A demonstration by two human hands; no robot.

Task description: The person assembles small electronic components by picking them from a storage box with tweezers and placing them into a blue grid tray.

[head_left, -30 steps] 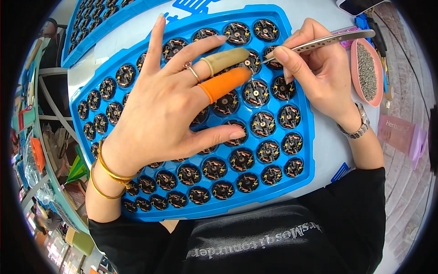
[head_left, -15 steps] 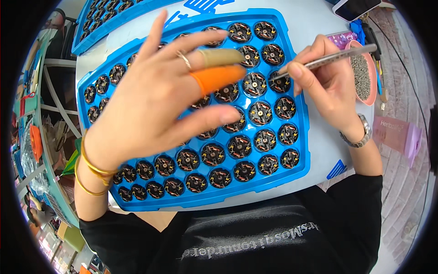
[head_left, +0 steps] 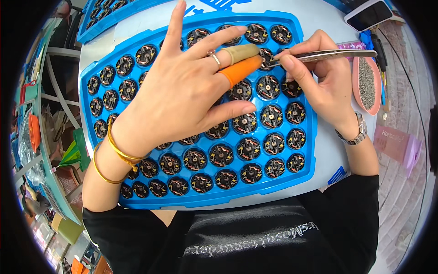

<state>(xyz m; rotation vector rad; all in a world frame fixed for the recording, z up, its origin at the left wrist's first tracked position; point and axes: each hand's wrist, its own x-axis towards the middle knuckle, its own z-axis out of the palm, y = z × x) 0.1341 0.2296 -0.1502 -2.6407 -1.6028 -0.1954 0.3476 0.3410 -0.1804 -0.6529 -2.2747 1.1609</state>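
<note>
Near the blue tray's far right corner, the right hand pinched tweezers, long axis crossing the right edge, tips leftward at a round part; the left hand spread open.

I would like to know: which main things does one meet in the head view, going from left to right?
Orange object on the shelf → gold bangles → left hand → orange finger cover → right hand gripping metal tweezers → pink dish of grey granules → translucent pink-lilac container.
</note>
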